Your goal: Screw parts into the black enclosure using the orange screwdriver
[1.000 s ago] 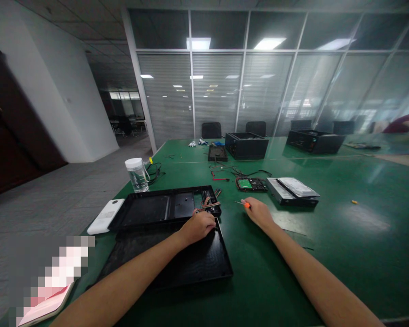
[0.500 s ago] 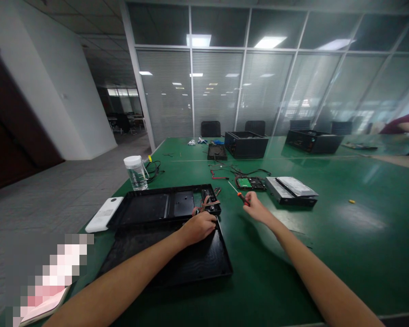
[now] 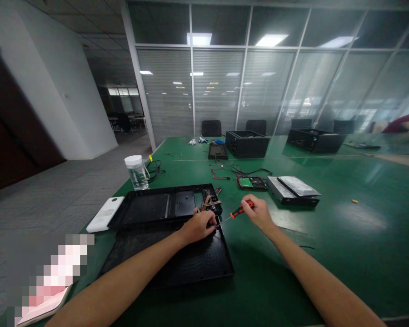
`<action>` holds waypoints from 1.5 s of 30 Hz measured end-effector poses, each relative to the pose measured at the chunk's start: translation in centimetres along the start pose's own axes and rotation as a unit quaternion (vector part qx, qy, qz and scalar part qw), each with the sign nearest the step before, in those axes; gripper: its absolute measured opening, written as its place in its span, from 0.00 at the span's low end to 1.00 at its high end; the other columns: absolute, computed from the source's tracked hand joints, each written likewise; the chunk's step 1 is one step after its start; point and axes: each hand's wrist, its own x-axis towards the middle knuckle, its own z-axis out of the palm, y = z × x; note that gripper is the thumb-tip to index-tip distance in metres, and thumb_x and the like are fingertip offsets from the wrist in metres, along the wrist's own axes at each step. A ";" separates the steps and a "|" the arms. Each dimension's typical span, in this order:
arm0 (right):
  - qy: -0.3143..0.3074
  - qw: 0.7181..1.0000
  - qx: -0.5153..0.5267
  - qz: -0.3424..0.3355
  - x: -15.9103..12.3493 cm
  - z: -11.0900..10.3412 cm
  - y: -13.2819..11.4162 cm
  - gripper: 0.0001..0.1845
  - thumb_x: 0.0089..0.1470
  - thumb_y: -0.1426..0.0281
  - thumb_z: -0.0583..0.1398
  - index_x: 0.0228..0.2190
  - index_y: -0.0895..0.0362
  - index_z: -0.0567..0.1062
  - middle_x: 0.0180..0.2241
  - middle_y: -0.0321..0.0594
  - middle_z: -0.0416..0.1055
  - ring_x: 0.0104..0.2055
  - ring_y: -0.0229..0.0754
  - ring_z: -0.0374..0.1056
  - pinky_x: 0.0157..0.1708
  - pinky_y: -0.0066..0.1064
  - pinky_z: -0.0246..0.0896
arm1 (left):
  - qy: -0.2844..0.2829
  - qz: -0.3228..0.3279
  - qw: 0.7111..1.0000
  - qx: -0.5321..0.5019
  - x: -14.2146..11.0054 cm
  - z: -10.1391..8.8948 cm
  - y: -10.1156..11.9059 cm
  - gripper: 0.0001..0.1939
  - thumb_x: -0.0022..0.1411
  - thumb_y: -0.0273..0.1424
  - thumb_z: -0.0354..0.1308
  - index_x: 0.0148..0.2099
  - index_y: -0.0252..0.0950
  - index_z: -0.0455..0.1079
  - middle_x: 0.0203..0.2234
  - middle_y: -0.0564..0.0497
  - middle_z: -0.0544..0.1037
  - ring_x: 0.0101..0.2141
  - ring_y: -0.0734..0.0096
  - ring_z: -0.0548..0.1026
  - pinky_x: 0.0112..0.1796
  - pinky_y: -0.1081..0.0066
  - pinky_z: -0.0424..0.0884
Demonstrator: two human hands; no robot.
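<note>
My right hand [image 3: 258, 211] grips the orange and black handle of a screwdriver [image 3: 237, 210], its shaft slanting down to the left. The tip reaches the fingers of my left hand [image 3: 200, 226], at the upper right corner of a black plastic panel [image 3: 204, 259]. Those left fingers are pinched together; whatever they hold is too small or hidden to make out. Behind the panel lies a second black plastic frame [image 3: 150, 206], with striped ribbon wires [image 3: 209, 203] at its right end.
A hard drive with a green board [image 3: 247, 182] and a silver-and-black drive [image 3: 286, 193] lie to the right. At the left stand a clear bottle [image 3: 137, 175] and a white device [image 3: 105, 214]. Black computer cases [image 3: 247, 145] sit farther back on the green table [image 3: 344, 254].
My right hand has turned the screwdriver from pointing up and away to pointing down-left, bringing its tip to my left fingers. My left hand has stayed nearly still.
</note>
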 end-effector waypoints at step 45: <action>-0.286 0.884 -0.351 -0.119 5.9 -1.4 -13.5 0.27 0.56 0.51 0.46 0.30 0.59 0.73 0.25 0.48 0.73 0.29 0.47 0.70 0.29 0.32 0.54 | 0.022 -0.004 1.000 -0.010 -0.2 0.0 0.1 0.07 0.53 0.25 0.57 0.34 0.35 0.61 0.28 0.54 0.69 0.32 0.71 0.68 0.35 0.72 0.63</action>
